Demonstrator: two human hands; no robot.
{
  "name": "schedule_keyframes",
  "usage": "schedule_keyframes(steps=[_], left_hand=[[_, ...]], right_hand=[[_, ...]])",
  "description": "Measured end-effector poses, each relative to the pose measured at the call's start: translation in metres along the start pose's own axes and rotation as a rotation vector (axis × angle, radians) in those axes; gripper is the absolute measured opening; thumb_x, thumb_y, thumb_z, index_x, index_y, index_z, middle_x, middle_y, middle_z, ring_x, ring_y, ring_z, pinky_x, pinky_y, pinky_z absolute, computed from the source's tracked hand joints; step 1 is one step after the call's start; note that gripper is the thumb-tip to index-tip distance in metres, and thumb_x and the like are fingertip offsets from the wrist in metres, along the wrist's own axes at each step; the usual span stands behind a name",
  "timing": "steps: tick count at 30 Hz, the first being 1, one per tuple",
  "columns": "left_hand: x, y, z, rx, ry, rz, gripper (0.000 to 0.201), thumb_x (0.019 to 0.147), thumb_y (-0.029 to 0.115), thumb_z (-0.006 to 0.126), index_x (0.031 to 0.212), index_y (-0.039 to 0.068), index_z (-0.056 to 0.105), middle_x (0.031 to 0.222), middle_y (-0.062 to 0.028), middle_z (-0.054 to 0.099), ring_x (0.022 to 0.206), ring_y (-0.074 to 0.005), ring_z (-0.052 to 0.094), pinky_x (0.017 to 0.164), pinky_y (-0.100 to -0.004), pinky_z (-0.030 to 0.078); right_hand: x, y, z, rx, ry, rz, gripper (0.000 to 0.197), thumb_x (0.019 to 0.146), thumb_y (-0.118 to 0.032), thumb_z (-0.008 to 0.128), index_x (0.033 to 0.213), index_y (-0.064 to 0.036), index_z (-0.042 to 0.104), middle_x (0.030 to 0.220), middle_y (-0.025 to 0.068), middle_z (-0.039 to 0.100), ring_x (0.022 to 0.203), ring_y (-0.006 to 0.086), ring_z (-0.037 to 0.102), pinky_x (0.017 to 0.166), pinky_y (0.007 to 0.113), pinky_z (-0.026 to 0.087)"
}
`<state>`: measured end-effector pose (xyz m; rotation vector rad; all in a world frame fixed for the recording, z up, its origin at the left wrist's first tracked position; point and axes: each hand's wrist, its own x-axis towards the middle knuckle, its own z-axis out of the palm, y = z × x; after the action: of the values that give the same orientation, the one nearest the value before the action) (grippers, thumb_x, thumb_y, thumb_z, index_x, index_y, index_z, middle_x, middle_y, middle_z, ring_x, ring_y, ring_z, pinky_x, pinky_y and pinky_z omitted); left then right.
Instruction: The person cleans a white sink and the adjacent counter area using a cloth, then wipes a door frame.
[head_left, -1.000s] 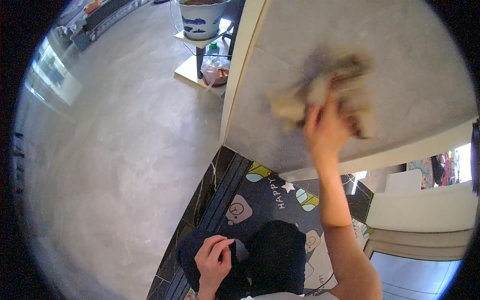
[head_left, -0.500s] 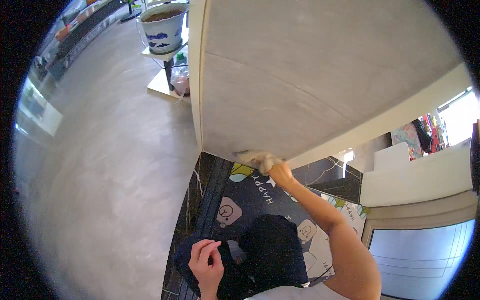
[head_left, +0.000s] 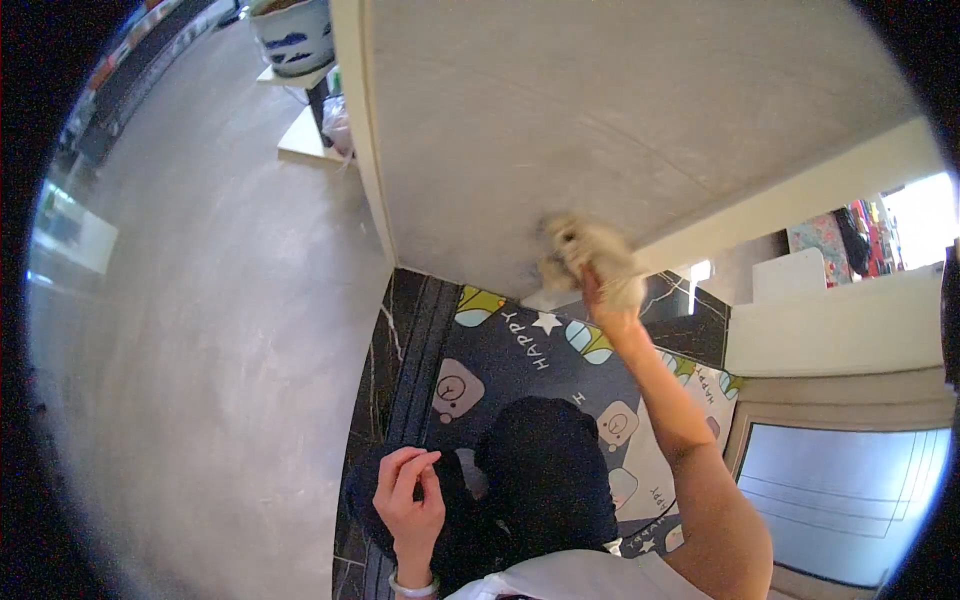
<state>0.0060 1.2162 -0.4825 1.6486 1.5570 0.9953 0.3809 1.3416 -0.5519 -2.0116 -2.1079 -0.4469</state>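
In my right hand (head_left: pixel 612 298) is a bunched beige cloth (head_left: pixel 600 255), blurred by motion. It lies against the lower part of a tall grey panel (head_left: pixel 520 120) with cream edging. The cloth hides part of my fingers. My left hand (head_left: pixel 410 500), with a pale bangle at its wrist, is above my dark-clothed left knee. Its fingers are loosely curled in, and nothing shows in them.
A dark printed mat (head_left: pixel 520 370) with bears lies under me, beside black marbled tile (head_left: pixel 375 370). Smooth grey floor (head_left: pixel 230 350) spreads on the left. A blue-and-white flowerpot (head_left: pixel 295 40) stands on a white stand at top left. A framed glass panel (head_left: pixel 850 500) is at right.
My right hand has moved the cloth up and to the right along the grey panel. The view has shifted slightly. My left hand stays curled over the knee.
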Motion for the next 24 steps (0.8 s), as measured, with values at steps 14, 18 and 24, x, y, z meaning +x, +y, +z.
schedule_keyframes(steps=[14, 18, 24], left_hand=[[-0.024, 0.002, -0.026, 0.172, 0.105, 0.024, 0.021, 0.072, -0.009, 0.063, 0.087, 0.005, 0.067, 0.090, -0.0092, 0.062, 0.075, -0.0256, 0.063, 0.063, -0.0304, 0.051], [-0.015, 0.009, -0.012, 0.100, 0.073, 0.028, 0.019, 0.073, -0.009, 0.062, 0.087, 0.004, 0.066, 0.090, -0.0097, 0.061, 0.075, -0.0246, 0.062, 0.062, -0.0303, 0.050], [-0.003, 0.011, 0.008, 0.038, 0.002, 0.028, 0.017, 0.075, -0.009, 0.061, 0.086, 0.003, 0.066, 0.089, -0.0101, 0.060, 0.074, -0.0234, 0.060, 0.060, -0.0292, 0.048]], right_hand=[[-0.045, -0.042, 0.106, 0.365, -0.420, -0.122, 0.027, 0.078, -0.022, 0.061, 0.102, -0.0106, 0.068, 0.088, 0.0098, 0.068, 0.080, 0.0247, 0.066, 0.067, 0.034, 0.053], [-0.016, 0.007, -0.001, -0.086, -0.101, -0.144, 0.038, 0.080, -0.014, 0.059, 0.118, -0.0118, 0.061, 0.105, 0.0107, 0.066, 0.092, 0.0262, 0.064, 0.077, 0.034, 0.052], [0.015, 0.045, -0.066, -0.476, 0.482, 0.022, 0.065, 0.085, -0.031, 0.056, 0.135, 0.0060, 0.037, 0.129, 0.0326, 0.043, 0.118, 0.0531, 0.039, 0.102, 0.059, 0.028]])
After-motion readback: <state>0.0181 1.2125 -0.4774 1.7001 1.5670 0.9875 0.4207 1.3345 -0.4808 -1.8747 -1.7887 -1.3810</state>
